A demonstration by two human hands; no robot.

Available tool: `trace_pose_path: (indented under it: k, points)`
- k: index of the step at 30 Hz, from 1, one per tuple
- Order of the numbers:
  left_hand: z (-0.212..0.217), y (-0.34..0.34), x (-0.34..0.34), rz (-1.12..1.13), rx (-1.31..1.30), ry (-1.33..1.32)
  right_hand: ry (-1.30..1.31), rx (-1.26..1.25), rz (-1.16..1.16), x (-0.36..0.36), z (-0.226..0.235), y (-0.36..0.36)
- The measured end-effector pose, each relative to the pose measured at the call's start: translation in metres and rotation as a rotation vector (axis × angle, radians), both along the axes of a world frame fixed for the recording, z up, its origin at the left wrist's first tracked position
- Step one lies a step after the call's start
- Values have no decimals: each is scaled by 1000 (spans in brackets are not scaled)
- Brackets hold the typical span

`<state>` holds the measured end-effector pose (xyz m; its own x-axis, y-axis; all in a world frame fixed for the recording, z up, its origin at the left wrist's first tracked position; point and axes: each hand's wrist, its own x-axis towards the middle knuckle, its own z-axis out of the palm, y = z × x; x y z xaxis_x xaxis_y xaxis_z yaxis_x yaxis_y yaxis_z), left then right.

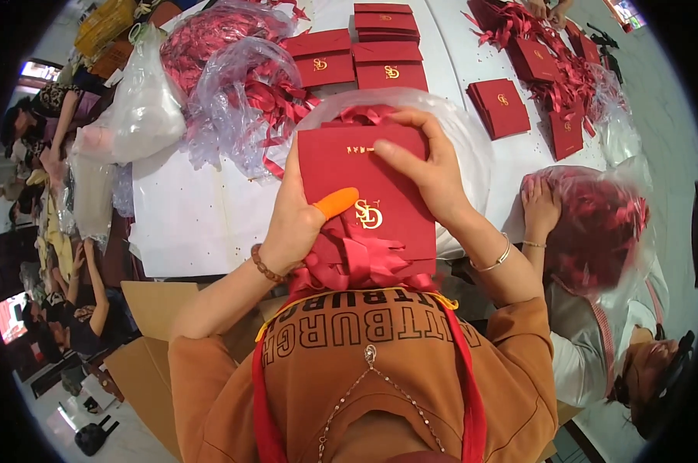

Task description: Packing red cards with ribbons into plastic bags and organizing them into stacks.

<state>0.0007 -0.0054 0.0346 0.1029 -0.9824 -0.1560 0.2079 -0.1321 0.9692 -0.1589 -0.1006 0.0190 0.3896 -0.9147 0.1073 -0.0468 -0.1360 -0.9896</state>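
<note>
Both hands grip a stack of red paper bags with gold printing, held in front of my chest. My left hand clasps the left side, its thumb in an orange finger cot lying over the front. Around the upper right corner curls my right hand, thumb pressed on the front face and fingers behind the top edge. Loose red ribbons hang from the lower end of the stack. Beyond the bags lies an opened clear plastic bag with more red ribbon inside.
Piles of red bags stand at the back of the white table. Plastic bags of red ribbon lie at the far left. On the right, a co-worker's hand rests on a ribbon-filled plastic bag. A cardboard box stands at lower left.
</note>
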Motion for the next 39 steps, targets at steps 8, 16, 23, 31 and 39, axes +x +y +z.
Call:
trace_pose_path:
  k: [8,16,23,31,39]
  points:
    - [-4,-5,0,43,-54,-10,64,64,37,2,-11,-7]
    - [-16,-6,-5,53,-92,-66,15,135,104,-1,-15,-11]
    - [1,-3,-6,184,-461,-1583,-55,117,115,0,-22,-12]
    - [5,-20,-10,-391,-542,-1433,-17,196,210,-14,-14,-23]
    - [3,-24,-5,-447,-520,-1516,613,-1071,-353,-78,23,29]
